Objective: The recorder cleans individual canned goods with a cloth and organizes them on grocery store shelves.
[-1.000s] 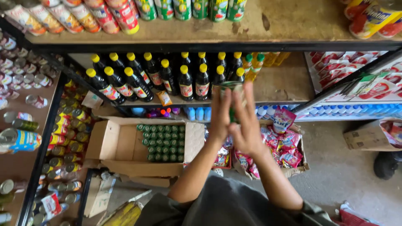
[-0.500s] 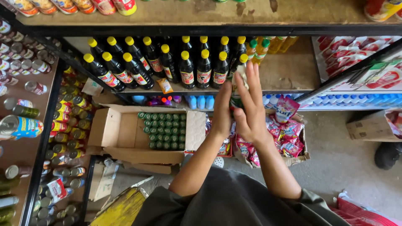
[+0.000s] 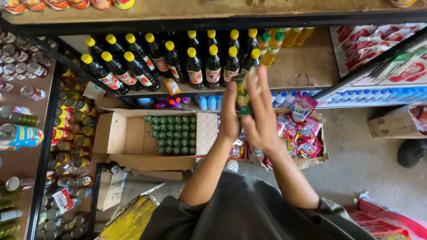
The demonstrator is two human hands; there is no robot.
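Both my hands are raised in front of a shop shelf and press a small green bottle between their palms. My left hand covers its left side and my right hand wraps its right side, fingers pointing up. Just beyond the bottle stand rows of dark bottles with yellow caps on the wooden shelf. Below my hands an open cardboard box on the floor holds several green-capped bottles.
A box of pink and red sachets sits on the floor to the right. Cans and tins fill racks on the left. Blue-capped bottles line a low shelf at right. A yellow stool edge is near my body.
My hands with the green bottle stay raised before the dark bottles; the view has tilted down slightly, and the bottle now shows more between my palms.
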